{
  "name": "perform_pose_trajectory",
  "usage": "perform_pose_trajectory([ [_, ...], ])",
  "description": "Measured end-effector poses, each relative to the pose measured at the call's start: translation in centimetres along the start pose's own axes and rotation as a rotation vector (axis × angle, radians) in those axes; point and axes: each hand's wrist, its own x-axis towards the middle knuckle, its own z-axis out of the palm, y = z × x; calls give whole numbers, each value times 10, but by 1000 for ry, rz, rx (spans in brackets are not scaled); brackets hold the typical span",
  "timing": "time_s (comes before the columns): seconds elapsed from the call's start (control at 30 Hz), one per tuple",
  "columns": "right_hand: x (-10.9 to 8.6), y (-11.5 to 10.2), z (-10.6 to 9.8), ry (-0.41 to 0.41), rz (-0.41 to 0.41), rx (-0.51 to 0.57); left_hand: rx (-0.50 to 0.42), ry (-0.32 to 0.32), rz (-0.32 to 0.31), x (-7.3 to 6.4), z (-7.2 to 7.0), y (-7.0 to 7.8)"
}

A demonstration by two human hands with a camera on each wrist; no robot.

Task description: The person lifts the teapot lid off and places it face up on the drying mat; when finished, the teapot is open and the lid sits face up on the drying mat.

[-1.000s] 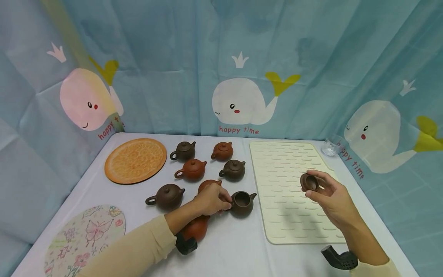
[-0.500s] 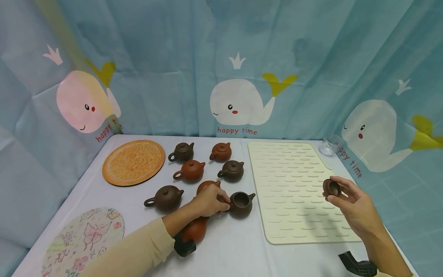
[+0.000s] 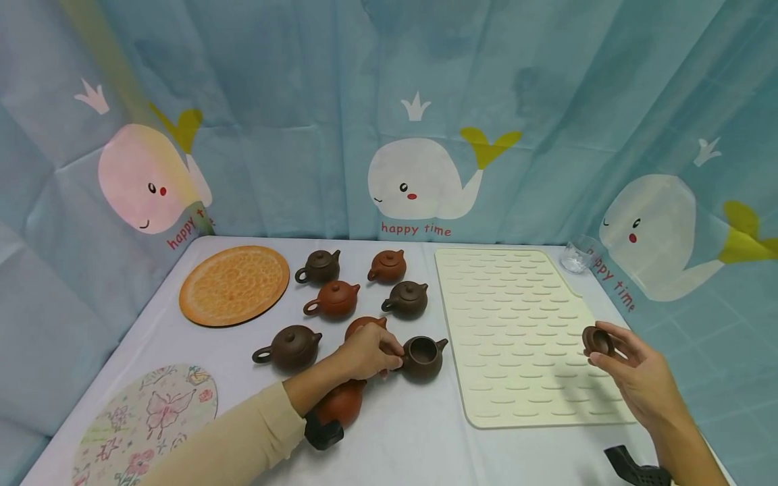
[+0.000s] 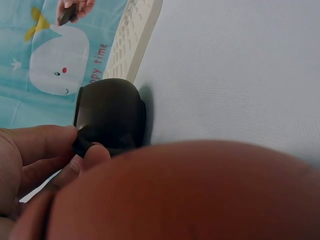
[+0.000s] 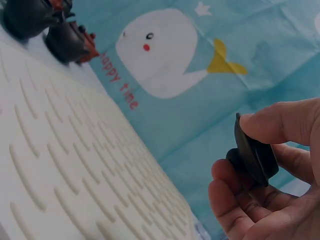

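Observation:
A dark brown teapot [image 3: 423, 359] with no lid on it stands on the white table, its round opening facing up. My left hand [image 3: 369, 352] pinches its handle between thumb and fingers; the left wrist view shows the grip on the handle beside the dark pot body [image 4: 111, 111]. Over the right edge of the cream mat, my right hand [image 3: 638, 374] holds a small brown teapot lid [image 3: 598, 341] by its edge, hollow side turned toward the head camera. In the right wrist view the lid [image 5: 255, 152] is tilted on its side, its knob near the curled fingers.
Several brown and reddish lidded teapots, among them a dark one [image 3: 294, 348], stand around my left arm. A ribbed cream mat [image 3: 510, 337] lies to the right. An orange round mat [image 3: 236, 286], a patterned round mat [image 3: 161, 412] and a clear glass [image 3: 575, 258] are farther out.
My right hand has moved to the right and slightly down with the lid, from over the mat to its right edge. My left hand stays on the teapot's handle.

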Motion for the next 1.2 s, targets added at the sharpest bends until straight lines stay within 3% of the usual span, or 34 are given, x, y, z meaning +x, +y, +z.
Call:
perform_pose_trajectory([
  [0.2,-3,10,-12,9,35,-25,-3,-4,-19,0,0,1],
  [0.57,-7,30,-33,54,77,-201,-19,7,-32,-1,0,0],
  [0.7,-7,34,-39,57,99,-317,-20,5,-32,-1,-1,1],
  [0.97,-9,41,-49,50,218,-637,-21,6,-29,-2,-2,0],
  [1.2,-9,45,-50,36,294,-834,-10,8,-47,-3,-2,1],
])
